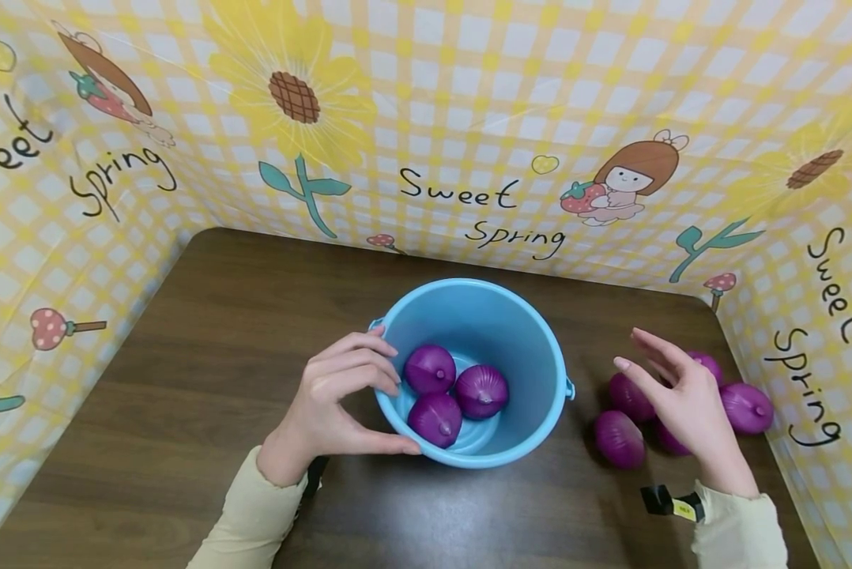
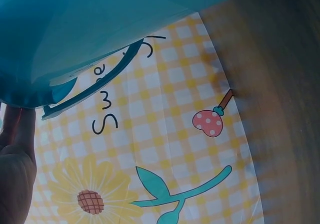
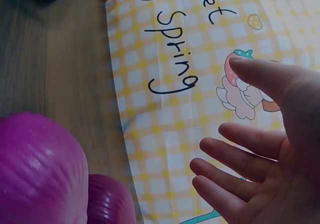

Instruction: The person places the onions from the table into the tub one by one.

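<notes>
A light blue bucket [image 1: 533,371] stands on the table with three purple onions inside, one of them an onion [image 1: 482,391] on the right of the group. My left hand [image 1: 337,395] holds the bucket's left side, fingers over the rim and thumb along the near edge. In the left wrist view part of that hand [image 2: 17,169] shows beside the bucket [image 2: 100,29]. To the right, my right hand [image 1: 692,407] hovers over several more onions [image 1: 620,439], fingers spread and holding nothing. The right wrist view shows this hand [image 3: 300,159] apart from the nearest onion [image 3: 40,169].
The dark wooden table [image 1: 148,379] is walled by a yellow checked cloth [image 1: 454,103] at the back and both sides. Among the loose onions, one onion [image 1: 746,408] lies close to the right wall. The bucket's handle [image 2: 110,74] hangs at its side.
</notes>
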`<state>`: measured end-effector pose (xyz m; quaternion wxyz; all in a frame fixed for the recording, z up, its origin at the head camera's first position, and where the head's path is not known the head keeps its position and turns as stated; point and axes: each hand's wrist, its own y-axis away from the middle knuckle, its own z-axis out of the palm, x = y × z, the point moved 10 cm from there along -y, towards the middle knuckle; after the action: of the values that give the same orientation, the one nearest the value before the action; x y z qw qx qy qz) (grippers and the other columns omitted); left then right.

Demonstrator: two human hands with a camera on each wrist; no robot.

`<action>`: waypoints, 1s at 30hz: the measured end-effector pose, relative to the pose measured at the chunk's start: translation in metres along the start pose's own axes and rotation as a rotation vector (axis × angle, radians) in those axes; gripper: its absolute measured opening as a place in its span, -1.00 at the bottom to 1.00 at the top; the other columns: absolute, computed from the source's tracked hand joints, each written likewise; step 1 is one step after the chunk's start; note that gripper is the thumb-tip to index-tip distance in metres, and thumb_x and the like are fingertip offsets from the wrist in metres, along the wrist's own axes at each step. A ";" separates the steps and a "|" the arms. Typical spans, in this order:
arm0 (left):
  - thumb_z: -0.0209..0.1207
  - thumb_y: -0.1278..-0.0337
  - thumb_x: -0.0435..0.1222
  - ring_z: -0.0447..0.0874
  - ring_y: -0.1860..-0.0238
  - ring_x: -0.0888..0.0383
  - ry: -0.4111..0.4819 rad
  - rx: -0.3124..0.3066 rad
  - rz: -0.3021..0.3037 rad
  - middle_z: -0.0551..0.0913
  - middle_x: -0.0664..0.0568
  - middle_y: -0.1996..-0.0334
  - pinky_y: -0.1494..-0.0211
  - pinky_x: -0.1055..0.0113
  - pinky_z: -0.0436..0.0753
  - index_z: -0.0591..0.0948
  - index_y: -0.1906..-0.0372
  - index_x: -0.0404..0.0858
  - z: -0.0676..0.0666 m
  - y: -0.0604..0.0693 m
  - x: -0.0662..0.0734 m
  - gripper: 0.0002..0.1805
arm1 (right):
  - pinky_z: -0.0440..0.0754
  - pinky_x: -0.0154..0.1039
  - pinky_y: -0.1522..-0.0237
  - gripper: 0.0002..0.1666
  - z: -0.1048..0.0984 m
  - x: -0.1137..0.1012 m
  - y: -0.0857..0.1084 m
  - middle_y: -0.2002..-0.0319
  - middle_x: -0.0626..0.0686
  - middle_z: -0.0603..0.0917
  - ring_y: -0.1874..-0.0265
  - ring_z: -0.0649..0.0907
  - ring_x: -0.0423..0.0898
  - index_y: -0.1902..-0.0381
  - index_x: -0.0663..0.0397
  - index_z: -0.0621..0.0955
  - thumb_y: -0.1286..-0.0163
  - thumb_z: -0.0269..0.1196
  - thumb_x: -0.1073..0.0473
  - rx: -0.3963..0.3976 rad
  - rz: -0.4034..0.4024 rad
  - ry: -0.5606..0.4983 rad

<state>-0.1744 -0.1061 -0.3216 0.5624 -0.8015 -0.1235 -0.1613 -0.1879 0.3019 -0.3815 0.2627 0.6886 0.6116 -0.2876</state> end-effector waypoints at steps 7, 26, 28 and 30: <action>0.64 0.36 0.16 0.64 0.14 -0.05 -0.002 -0.005 -0.002 0.69 0.03 0.42 -0.30 -0.18 0.52 0.66 0.44 -0.20 0.000 0.000 0.000 -0.42 | 0.54 -0.42 -0.18 -0.19 0.001 0.009 0.001 -0.39 0.17 0.46 -0.31 0.49 0.27 -0.50 0.01 0.40 -0.44 0.30 -0.21 -0.035 0.036 0.040; 0.64 0.34 0.16 0.65 0.12 -0.05 -0.002 -0.009 -0.013 0.69 0.01 0.43 -0.30 -0.18 0.52 0.67 0.43 -0.20 0.001 0.001 -0.002 -0.42 | 0.51 0.00 -0.25 -0.15 0.001 0.033 -0.003 -0.33 0.35 0.48 -0.28 0.49 0.35 -0.45 0.22 0.41 -0.44 0.30 -0.22 -0.049 0.054 0.121; 0.63 0.33 0.16 0.65 0.12 -0.05 -0.002 -0.010 -0.016 0.69 0.02 0.42 -0.30 -0.18 0.52 0.67 0.43 -0.20 0.001 0.001 -0.002 -0.42 | 0.46 0.17 -0.23 -0.14 0.002 0.036 -0.003 -0.32 0.37 0.48 -0.27 0.49 0.36 -0.44 0.24 0.41 -0.44 0.30 -0.22 -0.051 0.058 0.130; 0.63 0.33 0.16 0.65 0.12 -0.05 -0.001 -0.010 -0.018 0.69 0.02 0.42 -0.30 -0.19 0.51 0.67 0.42 -0.20 0.001 0.001 -0.003 -0.42 | 0.46 0.23 -0.23 -0.14 0.002 0.038 -0.004 -0.31 0.39 0.48 -0.27 0.49 0.38 -0.44 0.26 0.41 -0.44 0.30 -0.22 -0.054 0.060 0.138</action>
<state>-0.1762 -0.1061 -0.3241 0.5568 -0.8033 -0.1301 -0.1667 -0.1884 0.3273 -0.4105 0.2468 0.7175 0.6149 -0.2150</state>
